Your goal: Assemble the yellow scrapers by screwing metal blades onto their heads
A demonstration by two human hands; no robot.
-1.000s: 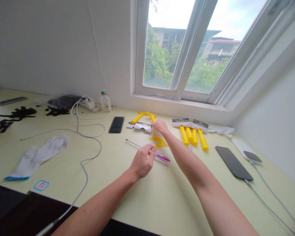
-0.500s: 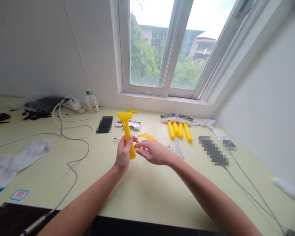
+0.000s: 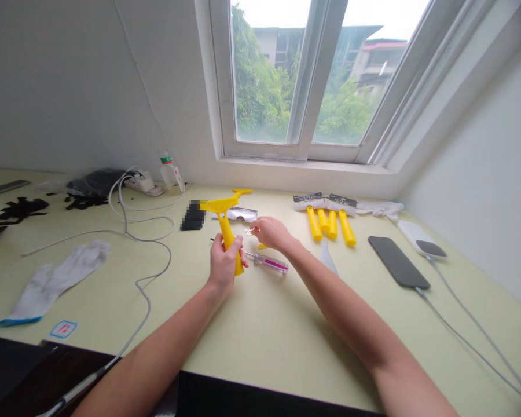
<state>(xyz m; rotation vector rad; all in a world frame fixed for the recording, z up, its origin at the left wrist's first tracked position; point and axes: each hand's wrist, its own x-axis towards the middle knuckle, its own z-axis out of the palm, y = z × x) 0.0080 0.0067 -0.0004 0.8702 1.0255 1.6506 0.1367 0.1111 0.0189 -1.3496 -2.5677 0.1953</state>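
Observation:
My left hand (image 3: 223,260) is wrapped round the handle of a yellow scraper (image 3: 228,231), held upright with its wide head at the top. My right hand (image 3: 272,233) reaches forward, fingers bent and drawn together, at some small metal pieces (image 3: 246,232) on the table. Whether anything is between those fingertips is too small to tell. A screwdriver (image 3: 271,263) with a clear and purple handle lies just right of my left hand. Part of a flat yellow piece (image 3: 263,246) shows under my right hand.
Several yellow handles (image 3: 314,223) lie by packaged blades (image 3: 308,201) at the back right. A translucent flat piece (image 3: 327,258) is in front of them. Phone (image 3: 398,262), power bank (image 3: 421,238) and cables lie right. Left are a white glove (image 3: 61,278), loose cable and bottle (image 3: 170,172).
My right hand has moved away from the scraper, forward to the small metal pieces, uncovering the screwdriver. The scraper has turned slightly in my left hand, and the view has shifted.

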